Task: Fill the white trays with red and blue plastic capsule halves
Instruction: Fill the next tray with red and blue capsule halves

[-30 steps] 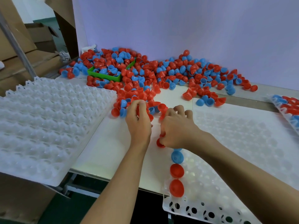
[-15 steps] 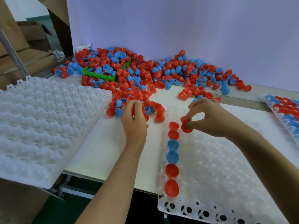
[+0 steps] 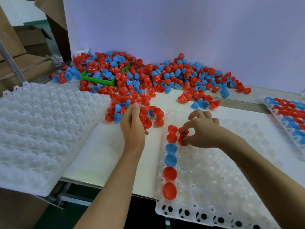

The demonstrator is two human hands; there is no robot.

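Two red halves (image 3: 182,135) pinched in our right hand (image 3: 202,129) sit over the tray (image 3: 214,179)'s second column; our left hand (image 3: 134,124) grips more halves at the pile (image 3: 148,75).

One view only, from the head, looking forward and down across the white table (image 3: 105,156). Both forearms reach in from the bottom edge, so the lens sits close above the work. The near white tray (image 3: 214,187) fills the lower right, cut off by the frame's bottom edge. The heap of capsule halves (image 3: 148,76) lies farther off, mid-frame, against the pale back wall (image 3: 181,27). Wide-angle bending shows at the edges, left side especially.
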